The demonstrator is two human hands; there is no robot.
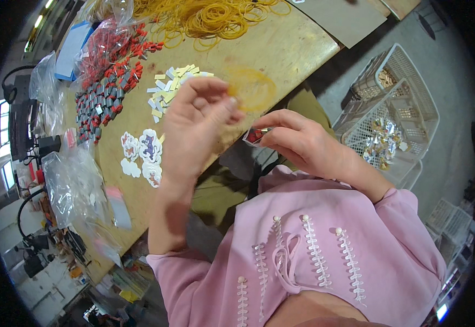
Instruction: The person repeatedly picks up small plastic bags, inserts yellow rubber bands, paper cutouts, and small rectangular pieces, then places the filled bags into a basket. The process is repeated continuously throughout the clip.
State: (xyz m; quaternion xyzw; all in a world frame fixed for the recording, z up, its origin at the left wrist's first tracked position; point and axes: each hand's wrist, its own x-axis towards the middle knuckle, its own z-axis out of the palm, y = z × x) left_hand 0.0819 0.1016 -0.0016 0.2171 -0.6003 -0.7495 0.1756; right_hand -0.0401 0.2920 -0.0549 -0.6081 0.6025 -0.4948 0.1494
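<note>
Head view: the left hand [196,122] pinches a looped yellow band [268,89], thin, translucent and blurred, just beyond its thumb and forefinger; below the band, the right hand [302,139], fingers curled, grips a clear packet [254,136] with red contents.

Yellow loop [271,86], pink shirt [292,207]

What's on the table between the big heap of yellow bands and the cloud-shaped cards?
In the head view, a loose pile of small white and pale yellow strips lies between them.
</note>
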